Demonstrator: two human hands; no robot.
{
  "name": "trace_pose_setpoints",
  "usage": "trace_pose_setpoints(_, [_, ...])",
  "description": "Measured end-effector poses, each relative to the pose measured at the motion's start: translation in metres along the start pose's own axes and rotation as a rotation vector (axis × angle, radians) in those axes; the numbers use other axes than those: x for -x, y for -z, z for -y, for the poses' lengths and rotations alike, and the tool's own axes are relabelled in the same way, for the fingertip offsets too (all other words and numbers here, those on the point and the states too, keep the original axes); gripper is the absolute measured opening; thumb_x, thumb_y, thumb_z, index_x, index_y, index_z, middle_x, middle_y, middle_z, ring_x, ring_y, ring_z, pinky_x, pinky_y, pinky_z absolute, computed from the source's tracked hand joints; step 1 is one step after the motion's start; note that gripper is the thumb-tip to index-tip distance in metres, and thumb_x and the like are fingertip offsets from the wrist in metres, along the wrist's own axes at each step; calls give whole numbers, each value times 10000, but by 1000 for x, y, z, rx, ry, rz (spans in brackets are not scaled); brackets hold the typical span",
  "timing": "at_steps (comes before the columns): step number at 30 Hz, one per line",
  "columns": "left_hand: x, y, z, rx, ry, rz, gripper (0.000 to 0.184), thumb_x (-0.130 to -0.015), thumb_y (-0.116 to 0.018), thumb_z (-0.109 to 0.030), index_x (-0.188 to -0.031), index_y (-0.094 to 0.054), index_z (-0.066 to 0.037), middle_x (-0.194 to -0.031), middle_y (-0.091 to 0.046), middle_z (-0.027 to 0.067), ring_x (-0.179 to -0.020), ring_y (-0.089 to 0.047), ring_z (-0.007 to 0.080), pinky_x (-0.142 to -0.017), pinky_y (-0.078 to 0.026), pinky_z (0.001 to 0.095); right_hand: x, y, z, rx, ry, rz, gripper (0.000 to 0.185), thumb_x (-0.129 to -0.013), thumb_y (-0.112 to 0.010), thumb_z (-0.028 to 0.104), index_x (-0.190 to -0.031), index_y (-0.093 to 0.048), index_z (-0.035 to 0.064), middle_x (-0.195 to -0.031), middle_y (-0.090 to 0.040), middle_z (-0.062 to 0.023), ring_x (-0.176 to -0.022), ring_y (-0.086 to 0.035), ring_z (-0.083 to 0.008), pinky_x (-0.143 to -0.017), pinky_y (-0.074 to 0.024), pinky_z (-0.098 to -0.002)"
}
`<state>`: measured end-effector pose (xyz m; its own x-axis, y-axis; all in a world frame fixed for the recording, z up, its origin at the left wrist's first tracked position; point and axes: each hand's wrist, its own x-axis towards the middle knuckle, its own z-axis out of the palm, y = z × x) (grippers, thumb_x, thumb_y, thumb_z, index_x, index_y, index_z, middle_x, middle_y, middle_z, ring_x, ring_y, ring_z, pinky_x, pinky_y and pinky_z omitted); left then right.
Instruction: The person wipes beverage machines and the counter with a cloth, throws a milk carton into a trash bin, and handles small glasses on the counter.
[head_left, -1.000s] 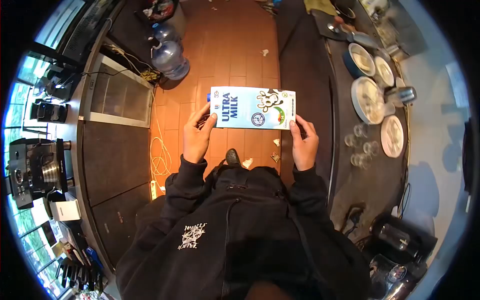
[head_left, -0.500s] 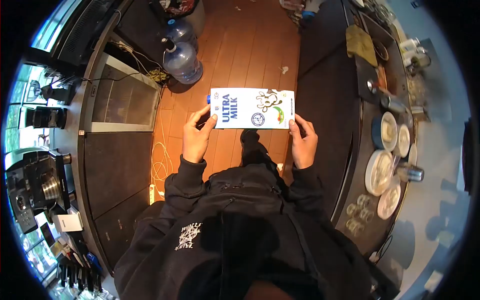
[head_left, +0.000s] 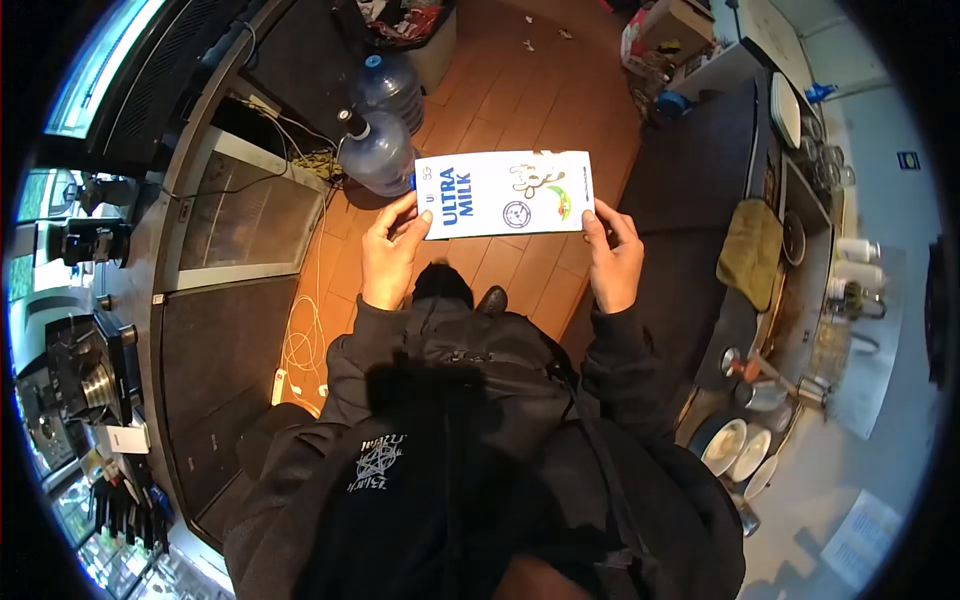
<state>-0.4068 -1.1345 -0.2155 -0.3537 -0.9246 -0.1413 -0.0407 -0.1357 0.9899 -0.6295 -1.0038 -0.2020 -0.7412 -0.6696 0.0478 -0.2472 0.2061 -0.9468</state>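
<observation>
Milk carton is up in front of me, over the wooden floor, held between both hands. It's turned on its side: blue cap at the left end, ULTRA MILK lettering running upward, printed face toward me.

My left hand is clamped on the cap end, thumb on the face near the lower corner, other fingers bent at the end, partly hidden. My right hand pinches the opposite end, thumb on the lower corner; can't tell how far the other fingers reach round the back. Both sleeves black.

Around it: two water jugs stand beyond the cap end, beside a bin. Loose cable coiled on the floor, left. Coffee machine on the left counter. Right counter has a greenish cloth draped by the sink area, with bowls nearer me.
</observation>
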Motion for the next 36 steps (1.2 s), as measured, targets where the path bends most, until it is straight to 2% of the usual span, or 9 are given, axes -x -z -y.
trace_pose_setpoints(8, [-136, -9, -2, 128, 62, -19, 372, -847, -648, -43, -1194, -549, 47, -1068, -612, 96, -959, -574, 119, -858, -467, 249, -126, -59, -7, -22, -10, 36, 309, -876, -647, 195, -1089, -630, -28, -869, -534, -32, -725, -523, -87, -663, -429, -224])
trace_pose_setpoints(16, [-287, 8, -18, 89, 92, 44, 338, -859, -637, -46, -1168, -548, 56, -1084, -626, 129, -958, -601, 150, -862, -478, 268, -244, -136, 1, 44, -47, 32, 327, -877, -648, 211, -1091, -627, -34, -899, -551, -44, -731, -540, -104, -658, -437, -242])
trace_pose_setpoints(19, [-328, 17, -19, 202, 148, 82, 329, -864, -630, -48, -1153, -534, 75, -1061, -627, 148, -968, -600, 155, -845, -488, 273, -277, -160, 1, 36, -94, 38, 309, -861, -663, 220, -1061, -643, -15, -913, -596, -81, -801, -591, -157, -736, -478, -278])
trace_pose_setpoints(25, [-384, 26, -21, 136, 187, -72, 299, -856, -630, -48, -1096, -531, 101, -1003, -649, 166, -908, -628, 163, -802, -490, 250, -345, -204, -5, 48, -68, 141, 320, -873, -652, 203, -1057, -624, -57, -915, -602, -72, -756, -553, -108, -685, -453, -244])
trace_pose_setpoints(27, [-401, 31, -13, 147, 182, -35, 345, -869, -636, -124, -1112, -529, 96, -1001, -644, 159, -926, -612, 153, -795, -479, 247, -371, -219, -10, 15, -97, 189, 284, -869, -657, 182, -1013, -628, -61, -857, -620, -67, -738, -556, -104, -680, -460, -237])
trace_pose_setpoints(28, [-411, 28, -7, 174, 207, -96, 365, -859, -654, -167, -1109, -547, 77, -973, -647, 126, -865, -600, 126, -743, -470, 237, -386, -226, -15, 17, -89, 208, 284, -869, -657, 182, -1013, -628, -61, -857, -620, -67, -738, -556, -104, -680, -460, -237])
trace_pose_setpoints(31, [-443, 28, 9, 71, 219, -136, 281, -863, -638, -113, -1058, -574, 80, -976, -650, 108, -874, -600, 123, -781, -463, 241, -436, -253, -33, -97, -101, 277, 252, -859, -664, 156, -979, -631, -63, -805, -630, -61, -711, -565, -102, -671, -471, -226])
trace_pose_setpoints(33, [-469, 25, 39, 167, 235, -222, 284, -849, -661, -121, -1060, -588, 54, -948, -646, 80, -857, -591, 119, -774, -458, 242, -473, -272, -42, -109, -173, 360, 240, -852, -668, 137, -972, -627, -66, -812, -633, -61, -705, -576, -100, -667, -482, -223])
trace_pose_setpoints(36, [-506, 15, 59, 132, 294, -295, 276, -823, -688, -115, -1039, -618, 42, -941, -652, 82, -824, -603, 130, -711, -481, 256, -529, -301, -73, -72, -169, 455, 265, -846, -674, 159, -975, -632, -68, -808, -637, -67, -712, -588, -112, -672, -496, -238])
